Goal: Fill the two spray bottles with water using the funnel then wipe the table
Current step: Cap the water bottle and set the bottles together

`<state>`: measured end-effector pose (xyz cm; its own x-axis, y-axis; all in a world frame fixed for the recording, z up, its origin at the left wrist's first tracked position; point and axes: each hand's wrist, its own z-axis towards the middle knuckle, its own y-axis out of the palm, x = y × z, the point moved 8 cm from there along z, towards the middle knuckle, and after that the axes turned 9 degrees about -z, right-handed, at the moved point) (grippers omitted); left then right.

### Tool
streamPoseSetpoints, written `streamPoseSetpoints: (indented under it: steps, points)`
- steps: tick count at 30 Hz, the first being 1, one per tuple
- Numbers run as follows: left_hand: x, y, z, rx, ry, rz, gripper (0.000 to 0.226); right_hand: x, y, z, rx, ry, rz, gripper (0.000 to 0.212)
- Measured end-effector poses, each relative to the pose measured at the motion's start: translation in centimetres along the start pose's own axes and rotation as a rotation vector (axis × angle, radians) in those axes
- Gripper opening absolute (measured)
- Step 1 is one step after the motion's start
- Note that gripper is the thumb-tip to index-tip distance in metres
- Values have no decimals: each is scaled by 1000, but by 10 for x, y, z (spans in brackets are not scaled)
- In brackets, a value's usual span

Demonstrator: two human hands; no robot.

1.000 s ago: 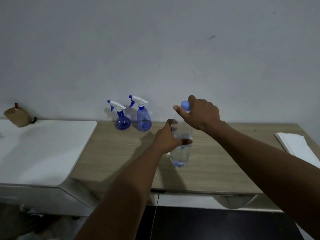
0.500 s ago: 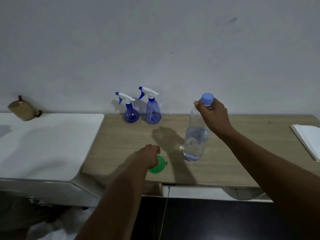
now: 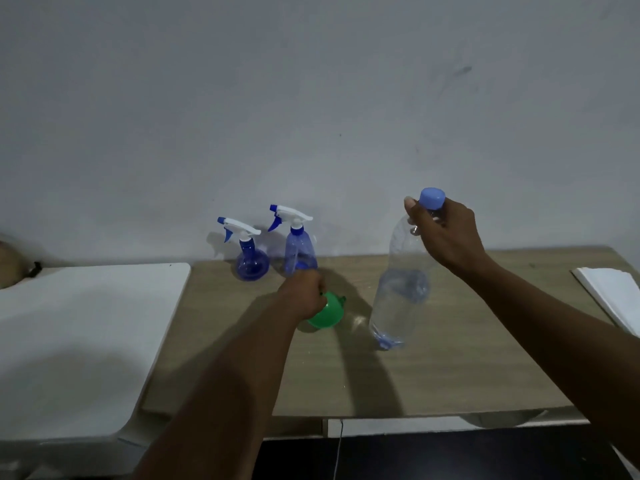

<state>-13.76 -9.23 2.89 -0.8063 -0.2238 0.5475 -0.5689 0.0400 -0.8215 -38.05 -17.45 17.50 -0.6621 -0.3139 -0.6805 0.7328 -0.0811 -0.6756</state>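
While the right hand curls its fingers round the neck of the tilted water bottle, the left hand grips the green funnel with closed fingers, near the round spray bottle and the tall spray bottle; the water bottle's base perhaps touches the table.

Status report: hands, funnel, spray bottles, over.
Left hand grips green funnel. Right hand holds water bottle at the neck, cap on. Round spray bottle and tall spray bottle by the wall, heads on. No obstacle seen.

My left hand grips the funnel, forearm extended; my right hand, higher, curls round the water bottle neck.
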Motion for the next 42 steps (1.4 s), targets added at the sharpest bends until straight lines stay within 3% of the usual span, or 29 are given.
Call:
streamPoseSetpoints:
  steps: [6, 14, 27, 33, 38, 42]
  points:
    - [26, -13, 64, 87, 48, -9, 20, -25, -10, 66, 54, -49, -70, 71]
    - [32, 29, 116, 52, 15, 84, 24, 13, 34, 107, 9, 16, -122, 44]
    - [30, 47, 137, 53, 10, 180, 15, 24, 59, 108, -32, -49, -9, 45]
    - [45, 25, 140, 72, 21, 168, 22, 15, 40, 108, 45, -77, 12, 42]
    - [35, 33, 132, 62, 16, 83, 36, 26, 53, 106, -9, -45, 13, 43]
    - [38, 22, 126, 24, 26, -24, 43, 31, 63, 113, -115, 39, 25, 61]
